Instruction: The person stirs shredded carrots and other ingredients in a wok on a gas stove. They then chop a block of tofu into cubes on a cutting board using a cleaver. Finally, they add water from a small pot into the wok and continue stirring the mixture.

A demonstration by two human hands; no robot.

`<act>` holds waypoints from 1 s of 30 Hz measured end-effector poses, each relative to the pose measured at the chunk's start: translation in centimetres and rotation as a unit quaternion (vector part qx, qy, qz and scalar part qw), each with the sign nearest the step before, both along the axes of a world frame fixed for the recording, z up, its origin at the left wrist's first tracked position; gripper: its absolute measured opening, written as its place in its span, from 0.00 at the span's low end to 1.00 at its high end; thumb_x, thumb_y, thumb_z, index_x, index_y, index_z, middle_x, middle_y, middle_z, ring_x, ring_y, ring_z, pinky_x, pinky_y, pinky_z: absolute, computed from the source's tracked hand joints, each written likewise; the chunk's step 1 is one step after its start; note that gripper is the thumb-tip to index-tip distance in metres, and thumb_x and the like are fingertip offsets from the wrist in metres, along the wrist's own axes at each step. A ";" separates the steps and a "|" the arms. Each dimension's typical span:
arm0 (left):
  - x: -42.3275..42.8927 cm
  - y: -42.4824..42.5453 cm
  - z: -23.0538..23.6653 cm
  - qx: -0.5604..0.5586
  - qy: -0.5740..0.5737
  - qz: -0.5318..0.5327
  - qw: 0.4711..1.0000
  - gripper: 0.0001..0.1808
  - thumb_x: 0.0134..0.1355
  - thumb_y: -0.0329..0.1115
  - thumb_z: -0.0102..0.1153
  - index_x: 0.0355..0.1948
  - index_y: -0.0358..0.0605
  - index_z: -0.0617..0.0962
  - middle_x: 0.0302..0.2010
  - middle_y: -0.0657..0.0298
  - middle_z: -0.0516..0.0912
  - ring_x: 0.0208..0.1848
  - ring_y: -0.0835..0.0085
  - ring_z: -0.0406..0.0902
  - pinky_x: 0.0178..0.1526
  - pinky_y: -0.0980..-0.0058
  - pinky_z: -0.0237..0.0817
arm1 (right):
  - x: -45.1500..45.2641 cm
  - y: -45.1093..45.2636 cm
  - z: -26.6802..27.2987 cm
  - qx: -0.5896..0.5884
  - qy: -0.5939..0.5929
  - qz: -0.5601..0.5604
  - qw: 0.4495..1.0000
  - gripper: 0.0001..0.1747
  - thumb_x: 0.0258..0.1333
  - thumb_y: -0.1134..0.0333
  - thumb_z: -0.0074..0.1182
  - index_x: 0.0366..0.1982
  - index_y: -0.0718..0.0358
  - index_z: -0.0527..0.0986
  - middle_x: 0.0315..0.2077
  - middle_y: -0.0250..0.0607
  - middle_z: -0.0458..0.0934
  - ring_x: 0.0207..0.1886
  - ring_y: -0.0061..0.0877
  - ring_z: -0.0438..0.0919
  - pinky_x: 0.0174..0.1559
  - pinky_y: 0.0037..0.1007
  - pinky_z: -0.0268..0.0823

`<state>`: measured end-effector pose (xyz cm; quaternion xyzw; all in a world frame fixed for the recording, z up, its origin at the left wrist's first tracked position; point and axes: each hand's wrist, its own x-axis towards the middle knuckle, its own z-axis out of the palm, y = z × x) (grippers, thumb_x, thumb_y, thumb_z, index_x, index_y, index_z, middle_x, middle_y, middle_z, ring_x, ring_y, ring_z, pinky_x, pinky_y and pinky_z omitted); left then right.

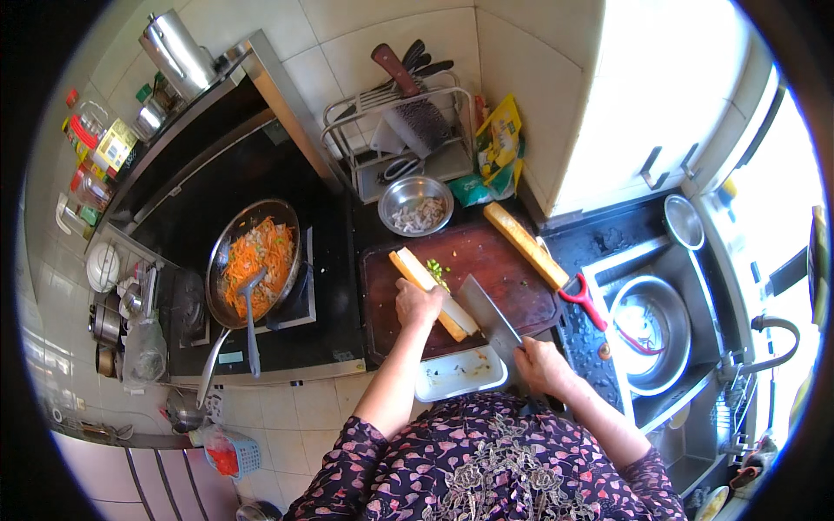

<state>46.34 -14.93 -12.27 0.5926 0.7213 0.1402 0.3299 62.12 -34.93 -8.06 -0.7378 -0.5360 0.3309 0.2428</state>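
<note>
My left hand [419, 303] grips a long, pale-topped piece with golden sides [461, 318], perhaps bread or tofu, lying aslant on the dark red-brown cutting board [528, 306]. In my right hand [542, 365] is the handle of a cleaver [488, 312], its blade beside that piece. Chopped green bits [438, 268] lie just beyond the piece. Another long golden piece [524, 244] rests across the board's far right side, near red-handled scissors [583, 299]. A white tray [462, 376] with dark residue sits at the board's near edge, against my body.
On the left hob stands a frying pan [296, 260] of shredded carrot with a grey spatula [251, 325]. A steel bowl of sliced meat [416, 183] and a knife rack [397, 98] stand behind the board. To the right, a steel basin [681, 325] sits in the sink [707, 306].
</note>
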 end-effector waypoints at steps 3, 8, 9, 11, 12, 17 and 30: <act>-0.7 0.3 -0.3 0.017 -0.012 -0.006 1.000 0.38 0.43 0.51 0.67 0.45 0.33 0.65 0.41 0.42 0.79 0.45 0.51 0.78 0.49 0.61 0.70 | 0.2 0.3 -0.2 0.015 -0.001 0.011 1.000 0.13 0.56 0.65 0.46 0.27 0.71 0.71 0.23 0.64 0.74 0.32 0.55 0.75 0.33 0.45 0.68; 0.6 -0.9 1.6 0.041 0.078 -0.073 0.993 0.44 0.42 0.53 0.68 0.49 0.33 0.62 0.40 0.43 0.80 0.45 0.52 0.78 0.48 0.61 0.70 | -0.1 0.6 0.2 0.001 -0.006 0.019 1.000 0.15 0.57 0.64 0.45 0.27 0.71 0.71 0.24 0.64 0.74 0.32 0.55 0.75 0.35 0.46 0.68; 0.5 -0.7 1.0 0.039 0.071 -0.072 0.994 0.44 0.42 0.52 0.68 0.50 0.32 0.61 0.40 0.43 0.80 0.45 0.52 0.78 0.48 0.61 0.70 | -0.2 0.5 -0.1 0.003 -0.008 0.016 1.000 0.14 0.56 0.64 0.46 0.27 0.71 0.71 0.24 0.64 0.74 0.32 0.55 0.75 0.34 0.45 0.68; 0.4 -0.1 0.2 0.035 0.058 -0.071 0.995 0.45 0.41 0.50 0.68 0.51 0.32 0.60 0.40 0.42 0.79 0.45 0.51 0.78 0.48 0.62 0.70 | -0.2 0.4 0.0 0.006 -0.007 0.016 1.000 0.14 0.56 0.64 0.46 0.26 0.71 0.71 0.23 0.64 0.74 0.32 0.55 0.75 0.34 0.45 0.68; 0.4 0.1 0.5 0.019 0.046 -0.060 0.997 0.45 0.40 0.46 0.68 0.53 0.32 0.59 0.41 0.42 0.79 0.45 0.52 0.78 0.49 0.63 0.70 | -0.1 0.4 0.1 0.006 -0.004 0.017 1.000 0.14 0.57 0.64 0.45 0.26 0.71 0.71 0.24 0.64 0.74 0.32 0.55 0.75 0.35 0.46 0.68; -2.1 -0.2 0.9 0.000 -0.020 -0.002 1.000 0.40 0.40 0.46 0.68 0.51 0.36 0.66 0.42 0.46 0.79 0.46 0.55 0.78 0.50 0.64 0.69 | 0.0 0.5 0.7 -0.005 -0.004 0.007 1.000 0.15 0.57 0.63 0.45 0.27 0.71 0.71 0.24 0.64 0.75 0.33 0.55 0.75 0.35 0.46 0.68; -8.4 3.4 1.8 0.085 -0.063 -0.269 0.957 0.43 0.35 0.39 0.65 0.59 0.47 0.68 0.49 0.47 0.76 0.52 0.54 0.74 0.55 0.68 0.66 | -2.4 8.8 -2.8 0.121 -0.076 0.017 0.990 0.16 0.57 0.64 0.43 0.24 0.71 0.71 0.18 0.55 0.76 0.23 0.48 0.78 0.24 0.39 0.70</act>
